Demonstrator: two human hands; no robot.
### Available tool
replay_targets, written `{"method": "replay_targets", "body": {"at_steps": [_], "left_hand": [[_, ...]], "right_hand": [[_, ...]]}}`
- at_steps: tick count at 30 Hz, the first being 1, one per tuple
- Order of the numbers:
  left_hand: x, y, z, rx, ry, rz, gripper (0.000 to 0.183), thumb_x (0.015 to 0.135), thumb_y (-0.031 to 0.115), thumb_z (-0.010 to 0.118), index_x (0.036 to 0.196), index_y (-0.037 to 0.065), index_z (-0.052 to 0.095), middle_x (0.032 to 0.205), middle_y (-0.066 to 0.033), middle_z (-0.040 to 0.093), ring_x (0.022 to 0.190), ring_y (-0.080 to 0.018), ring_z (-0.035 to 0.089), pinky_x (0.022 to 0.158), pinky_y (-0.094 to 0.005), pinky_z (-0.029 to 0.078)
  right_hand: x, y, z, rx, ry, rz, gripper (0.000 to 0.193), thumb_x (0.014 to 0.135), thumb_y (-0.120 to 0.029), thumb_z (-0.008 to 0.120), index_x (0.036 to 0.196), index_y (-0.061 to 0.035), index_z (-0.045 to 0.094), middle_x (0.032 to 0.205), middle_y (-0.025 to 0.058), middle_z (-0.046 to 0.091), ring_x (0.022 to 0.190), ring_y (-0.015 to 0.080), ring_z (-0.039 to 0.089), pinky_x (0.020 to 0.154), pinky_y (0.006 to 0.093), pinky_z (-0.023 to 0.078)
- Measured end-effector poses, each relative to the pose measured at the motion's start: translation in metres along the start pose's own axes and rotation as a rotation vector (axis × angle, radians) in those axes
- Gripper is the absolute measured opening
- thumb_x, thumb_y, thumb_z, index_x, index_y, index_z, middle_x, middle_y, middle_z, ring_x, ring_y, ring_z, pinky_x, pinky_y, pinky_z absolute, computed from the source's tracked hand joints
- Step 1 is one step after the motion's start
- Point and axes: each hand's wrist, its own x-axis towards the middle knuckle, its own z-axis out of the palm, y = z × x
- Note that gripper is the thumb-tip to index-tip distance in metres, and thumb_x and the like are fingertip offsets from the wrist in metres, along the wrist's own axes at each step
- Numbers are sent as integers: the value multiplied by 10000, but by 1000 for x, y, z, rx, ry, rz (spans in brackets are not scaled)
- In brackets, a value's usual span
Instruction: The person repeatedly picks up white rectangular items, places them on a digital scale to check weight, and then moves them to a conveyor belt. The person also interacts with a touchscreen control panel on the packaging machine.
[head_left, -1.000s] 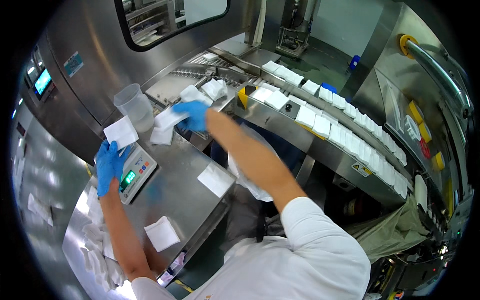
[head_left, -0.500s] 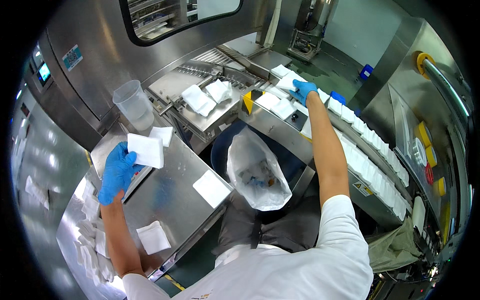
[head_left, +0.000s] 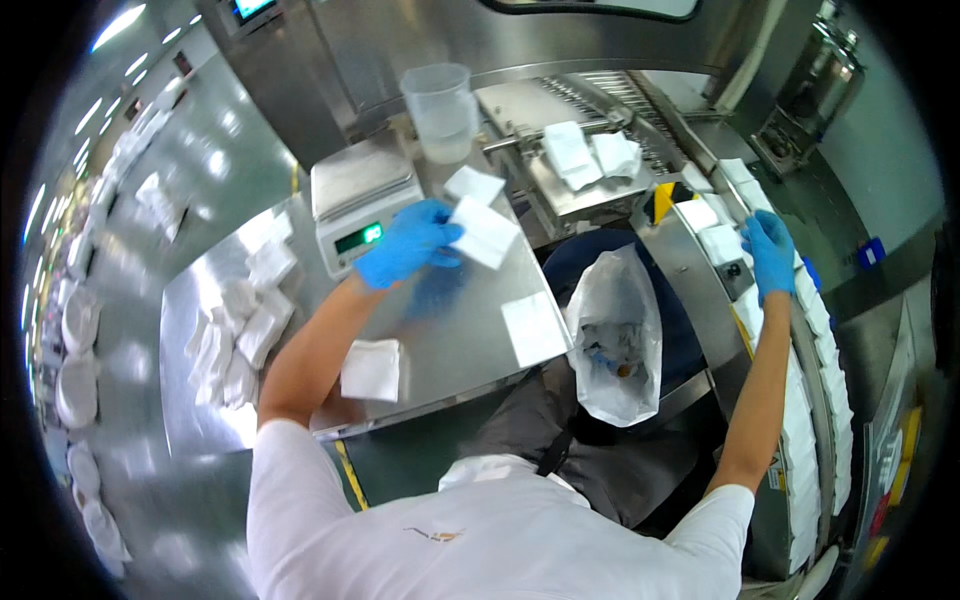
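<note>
My left hand (head_left: 405,245), in a blue glove, pinches a white folded cloth (head_left: 487,235) above the steel table. Beside that hand stands a scale (head_left: 362,190) with a lit green display. Loose white cloths lie on the table, one near its front edge (head_left: 370,371) and another at its right corner (head_left: 535,328). My right hand (head_left: 770,250), gloved in blue too, is over the conveyor (head_left: 822,400) by its metal divider. Its fingers are slightly bent and apart, with nothing visible between them. A white cloth (head_left: 720,243) lies just left of them.
A clear plastic jug (head_left: 440,110) stands behind the scale. At the table's left is a heap of white cloths (head_left: 240,330). A bin liner (head_left: 615,345) with scraps hangs open between table and conveyor. More cloths (head_left: 570,155) rest on the machine's tray.
My view has turned left, bringing the scale into sight. My left hand still holds the folded cloth, now right of the scale. My right hand is no longer on a cloth at the conveyor's far end.
</note>
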Motion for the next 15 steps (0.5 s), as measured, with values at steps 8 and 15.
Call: {"method": "replay_targets", "body": {"at_steps": [8, 15], "left_hand": [[-4, -20, 29, 101, 102, -64, 435, 935, 263, 708, 1144, -93, 571, 1065, -222, 626, 973, -325, 690, 740, -398, 611], [-133, 14, -43, 979, -468, 114, 734, 808, 425, 789, 1404, 78, 534, 1325, -196, 563, 1197, -389, 568, 1069, -463, 434]], "right_hand": [[-166, -71, 64, -145, -340, -181, 292, 1002, -159, 634, 1263, -28, 645, 1092, 74, 686, 979, 147, 633, 907, 308, 505], [-264, -116, 131, -23, -881, -504, 288, 923, -37, 698, 1206, -13, 647, 1059, 129, 670, 899, 238, 682, 816, 327, 552]]}}
